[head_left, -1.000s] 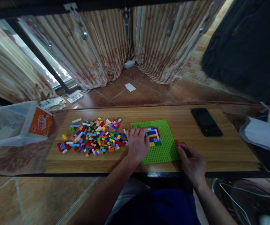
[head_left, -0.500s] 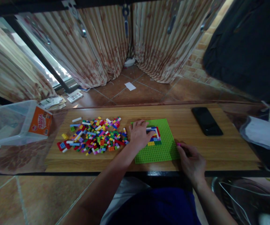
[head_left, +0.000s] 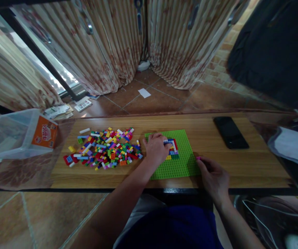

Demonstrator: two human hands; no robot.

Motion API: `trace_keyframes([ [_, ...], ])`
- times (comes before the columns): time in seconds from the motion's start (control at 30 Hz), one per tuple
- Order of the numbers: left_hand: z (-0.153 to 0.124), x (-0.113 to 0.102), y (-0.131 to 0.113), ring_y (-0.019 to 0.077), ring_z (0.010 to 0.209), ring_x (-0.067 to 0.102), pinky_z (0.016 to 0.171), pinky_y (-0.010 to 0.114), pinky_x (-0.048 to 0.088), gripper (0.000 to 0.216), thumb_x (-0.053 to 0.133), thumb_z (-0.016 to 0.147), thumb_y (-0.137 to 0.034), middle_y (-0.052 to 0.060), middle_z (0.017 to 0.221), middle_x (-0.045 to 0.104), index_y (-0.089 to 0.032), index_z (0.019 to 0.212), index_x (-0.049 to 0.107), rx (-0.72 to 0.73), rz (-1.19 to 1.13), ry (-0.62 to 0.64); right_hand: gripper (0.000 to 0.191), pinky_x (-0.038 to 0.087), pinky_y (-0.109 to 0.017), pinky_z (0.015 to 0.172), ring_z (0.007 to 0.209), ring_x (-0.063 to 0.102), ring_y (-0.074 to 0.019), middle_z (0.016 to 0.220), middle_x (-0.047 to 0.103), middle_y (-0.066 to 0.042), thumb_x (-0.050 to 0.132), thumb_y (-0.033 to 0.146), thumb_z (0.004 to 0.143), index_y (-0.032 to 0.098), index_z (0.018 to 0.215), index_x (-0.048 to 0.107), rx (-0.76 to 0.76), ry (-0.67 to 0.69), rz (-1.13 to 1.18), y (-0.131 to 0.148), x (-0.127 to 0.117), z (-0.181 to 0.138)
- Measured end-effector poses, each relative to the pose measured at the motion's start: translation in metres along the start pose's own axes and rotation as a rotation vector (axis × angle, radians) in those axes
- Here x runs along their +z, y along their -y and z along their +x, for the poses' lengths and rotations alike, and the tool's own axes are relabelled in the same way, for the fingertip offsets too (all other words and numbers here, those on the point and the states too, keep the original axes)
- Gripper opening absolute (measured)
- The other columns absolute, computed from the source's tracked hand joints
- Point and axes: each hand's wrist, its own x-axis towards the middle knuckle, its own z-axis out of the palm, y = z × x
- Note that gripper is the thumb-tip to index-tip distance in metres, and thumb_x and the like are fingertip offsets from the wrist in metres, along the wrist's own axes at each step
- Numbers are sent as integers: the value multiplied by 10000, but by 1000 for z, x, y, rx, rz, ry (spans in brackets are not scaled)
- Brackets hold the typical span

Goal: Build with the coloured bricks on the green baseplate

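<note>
Pinching a pink brick (head_left: 198,158) between thumb and finger, the right hand (head_left: 214,176) sits at the right edge of the plate (head_left: 183,167), its grip closed on that piece; the brick is too small to tell its long axis or which way it points. From this grip the build (head_left: 175,147) lies left and a little farther off, on the plate. The left hand (head_left: 155,147) is nearer to it, reaching over the plate's left part, with the thumb at the build's left side. Whether that grip is clamped on anything I cannot tell. The build's red edge faces right and runs near to far; its left end is behind the hand, so its full long axis is unsure. Left of the plate, loose bricks (head_left: 112,150) spread across the table (head_left: 94,181). The phone (head_left: 231,132) lies farther back to the right, its long axis slanting away leftward. Beyond are paper (head_left: 144,92) on the floor and curtains (head_left: 123,52).
</note>
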Motion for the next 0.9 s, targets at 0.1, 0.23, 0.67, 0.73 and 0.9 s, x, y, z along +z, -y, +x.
trace_keyframes([
  [0.1, 1, -2, -3, 301, 1141, 521, 980, 552, 352, 131, 686, 817, -367, 30, 1188, 654, -257, 886, 702, -13, 12, 9, 386, 563, -362, 741, 833, 706, -246, 910, 760, -84, 662, 544, 765, 195, 907, 747, 13, 23, 70, 6, 4, 0],
  [0.23, 0, -2, -4, 297, 1137, 522, 999, 561, 344, 132, 692, 810, -372, 32, 1153, 659, -257, 873, 700, -16, 0, 5, 391, 568, -367, 732, 836, 707, -245, 932, 761, -95, 670, 543, 758, 187, 903, 743, 6, 51, 146, 15, 11, -2],
  [0.67, 4, -18, 17, 261, 1168, 546, 1038, 503, 347, 230, 574, 877, -351, 21, 1189, 686, -269, 1049, 702, 83, -91, 116, 411, 557, -345, 677, 773, 701, -229, 886, 758, -92, 662, 562, 757, 187, 912, 727, -17, 104, 131, 31, 13, -11],
  [0.73, 3, -15, 18, 270, 1189, 529, 1049, 517, 330, 240, 629, 830, -338, 16, 1210, 677, -274, 1050, 698, 96, -83, 111, 415, 554, -340, 662, 765, 699, -228, 889, 758, -98, 654, 563, 767, 184, 921, 724, -21, 126, 128, 33, 17, -12],
  [0.9, 3, -8, 17, 274, 1181, 523, 1052, 534, 317, 230, 681, 780, -290, 12, 1192, 681, -282, 1009, 706, 64, -106, 73, 405, 539, -327, 647, 734, 693, -218, 884, 757, -94, 650, 558, 776, 190, 924, 724, -35, 157, 90, 39, 27, -14],
])
